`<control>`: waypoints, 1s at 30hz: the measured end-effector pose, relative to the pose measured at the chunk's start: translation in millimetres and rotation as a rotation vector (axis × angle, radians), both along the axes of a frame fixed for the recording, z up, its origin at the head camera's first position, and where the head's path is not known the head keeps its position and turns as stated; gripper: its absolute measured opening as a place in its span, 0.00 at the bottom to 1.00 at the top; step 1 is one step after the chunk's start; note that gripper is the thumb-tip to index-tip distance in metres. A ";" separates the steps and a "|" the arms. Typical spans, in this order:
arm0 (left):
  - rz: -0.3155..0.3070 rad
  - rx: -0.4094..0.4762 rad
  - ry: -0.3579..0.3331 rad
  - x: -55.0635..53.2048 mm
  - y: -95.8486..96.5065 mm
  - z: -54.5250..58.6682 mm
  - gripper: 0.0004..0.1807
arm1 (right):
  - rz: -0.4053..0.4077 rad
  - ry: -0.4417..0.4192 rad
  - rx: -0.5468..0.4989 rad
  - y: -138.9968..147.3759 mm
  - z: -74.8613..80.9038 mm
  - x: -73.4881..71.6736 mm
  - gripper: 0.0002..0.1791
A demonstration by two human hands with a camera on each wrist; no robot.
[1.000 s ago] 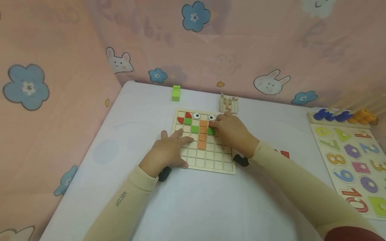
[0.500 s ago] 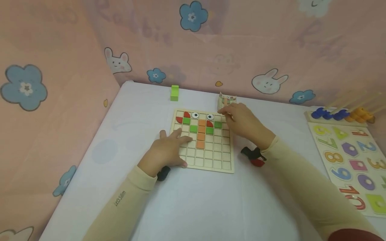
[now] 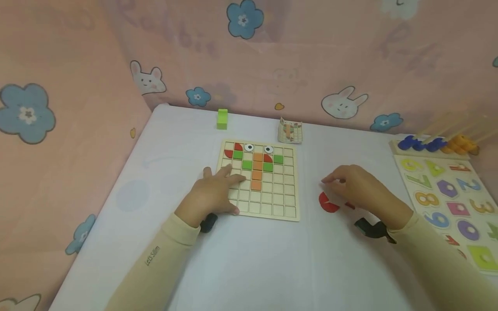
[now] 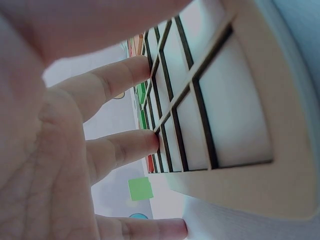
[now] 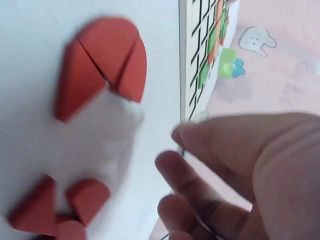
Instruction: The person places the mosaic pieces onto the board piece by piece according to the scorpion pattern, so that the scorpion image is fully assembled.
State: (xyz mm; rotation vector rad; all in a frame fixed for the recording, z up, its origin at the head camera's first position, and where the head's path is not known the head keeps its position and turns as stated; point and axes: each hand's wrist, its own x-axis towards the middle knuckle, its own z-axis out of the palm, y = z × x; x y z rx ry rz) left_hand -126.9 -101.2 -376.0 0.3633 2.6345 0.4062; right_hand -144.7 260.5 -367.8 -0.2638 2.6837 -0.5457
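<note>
A wooden grid board point(image 3: 272, 207) lies on the table. It bears orange and green square tiles, red quarter-round tiles and two eye discs point(image 3: 268, 149). My left hand point(image 3: 210, 190) rests spread on the board's left side; in the left wrist view two fingertips point(image 4: 150, 142) touch the grid. To the right of the board my right hand point(image 3: 358, 185) hovers beside loose red quarter-round pieces point(image 3: 328, 204), thumb and fingers slightly apart with nothing between them. In the right wrist view, several more red pieces point(image 5: 87, 200) lie lower left.
Behind the board stand a green block point(image 3: 222, 119) and a small pattern card point(image 3: 289, 131). A number-and-shape puzzle board point(image 3: 439, 190) with blue and orange beads point(image 3: 422, 144) at its back lies at the right. A patterned cloth wall point(image 3: 272, 56) bounds the table.
My right hand let go of the red quarter-round tile on the board's upper right, then moved right and toward me to the loose red pieces. The left hand has stayed on the board.
</note>
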 end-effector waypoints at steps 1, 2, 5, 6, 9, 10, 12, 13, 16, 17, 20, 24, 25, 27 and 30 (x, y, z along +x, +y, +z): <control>0.001 0.000 0.001 -0.2 -0.3 0.0 0.51 | 0.038 0.012 -0.027 1.4 -2.6 5.0 0.13; 0.002 0.002 0.001 -0.5 -0.7 -0.5 0.51 | 0.100 0.048 -0.041 3.1 -6.0 9.2 0.12; 0.004 0.005 0.003 -1.3 -1.8 -1.9 0.51 | 0.292 0.191 -0.031 5.6 -13.8 18.3 0.11; 0.003 0.006 0.004 -1.6 -2.0 -2.6 0.51 | 0.324 0.226 -0.006 5.5 -15.2 20.4 0.11; 0.003 0.006 0.007 -1.7 -2.9 -3.5 0.51 | 0.352 0.282 0.074 3.9 -17.5 22.0 0.15; 0.002 0.005 0.008 -1.7 -3.2 -3.7 0.51 | 0.343 0.289 0.092 3.2 -17.9 21.4 0.16; 0.002 0.003 0.008 -1.4 -3.4 -3.7 0.51 | 0.309 0.289 0.125 1.6 -18.9 19.3 0.17; 0.004 0.005 0.008 -1.2 -3.4 -3.6 0.51 | 0.299 0.299 0.128 1.2 -19.4 17.9 0.17; 0.007 0.006 0.004 -0.7 -2.8 -2.8 0.51 | 0.274 0.315 0.142 0.7 -21.3 14.7 0.17; 0.008 0.007 0.003 -0.7 -2.4 -2.6 0.51 | 0.272 0.321 0.146 0.6 -21.5 14.2 0.17; 0.007 0.009 0.004 -1.0 -1.6 -2.5 0.51 | 0.282 0.333 0.156 0.9 -22.2 13.1 0.17; 0.004 0.007 0.013 -1.9 -1.3 -4.1 0.51 | 0.349 0.363 0.168 2.8 -22.4 9.2 0.17; 0.003 0.005 0.013 -2.1 -1.4 -4.5 0.51 | 0.374 0.371 0.166 3.1 -21.7 7.6 0.16; 0.001 0.003 0.013 -2.2 -1.7 -5.3 0.51 | 0.407 0.357 0.178 2.2 -18.2 3.9 0.15; -0.002 0.003 0.010 -2.0 -1.8 -5.8 0.51 | 0.414 0.309 0.188 -7.0 -10.3 -4.6 0.13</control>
